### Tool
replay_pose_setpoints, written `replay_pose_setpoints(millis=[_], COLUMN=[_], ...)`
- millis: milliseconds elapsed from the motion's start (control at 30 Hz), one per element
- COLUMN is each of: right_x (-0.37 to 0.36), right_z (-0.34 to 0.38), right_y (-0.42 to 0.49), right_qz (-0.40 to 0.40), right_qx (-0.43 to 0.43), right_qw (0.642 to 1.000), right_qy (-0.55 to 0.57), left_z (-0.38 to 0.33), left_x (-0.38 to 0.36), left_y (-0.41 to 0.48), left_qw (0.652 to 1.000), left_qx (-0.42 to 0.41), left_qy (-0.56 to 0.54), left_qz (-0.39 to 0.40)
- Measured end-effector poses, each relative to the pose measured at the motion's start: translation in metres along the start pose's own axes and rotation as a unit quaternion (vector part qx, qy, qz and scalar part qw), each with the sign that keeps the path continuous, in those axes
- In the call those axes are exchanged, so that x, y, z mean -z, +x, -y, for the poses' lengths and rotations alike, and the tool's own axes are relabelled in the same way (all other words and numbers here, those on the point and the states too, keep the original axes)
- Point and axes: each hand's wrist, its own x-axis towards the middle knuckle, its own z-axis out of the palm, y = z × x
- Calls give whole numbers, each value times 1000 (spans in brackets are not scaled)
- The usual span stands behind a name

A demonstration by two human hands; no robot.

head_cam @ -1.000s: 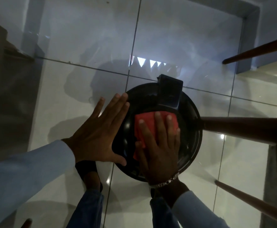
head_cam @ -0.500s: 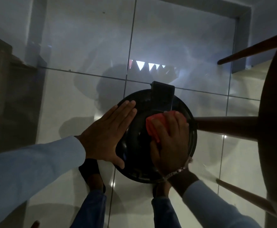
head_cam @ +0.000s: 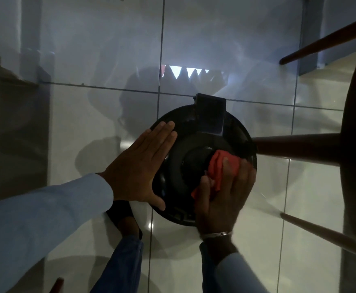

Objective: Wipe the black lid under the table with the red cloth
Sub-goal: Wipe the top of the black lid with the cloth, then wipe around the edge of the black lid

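Now bunched at the lid's (head_cam: 173, 172) right edge, cloth (head_cam: 219, 166) shifted from centre under pressing right hand (head_cam: 225, 193); left hand (head_cam: 140, 168) flat, steadying left rim; floor-bound beside table leg (head_cam: 295, 145); wiping midway.

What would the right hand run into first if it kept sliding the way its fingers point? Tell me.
Likely the dark wooden table leg. The right hand presses the red cloth on the black lid, fingers aimed up-right toward the lid's rim, where that leg appears to sit; depth is unclear.
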Motion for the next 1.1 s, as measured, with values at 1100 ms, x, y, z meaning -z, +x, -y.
replay_pose_setpoints(millis=[1100], right_x=[381], right_z=[12], right_y=[36], right_qz=[-20], right_qx=[-130], right_qw=[843], right_qy=[521], left_z=[-318], left_x=[247], left_y=[39], left_qw=[574], left_qx=[205], left_qy=[-783], left_qz=[-125])
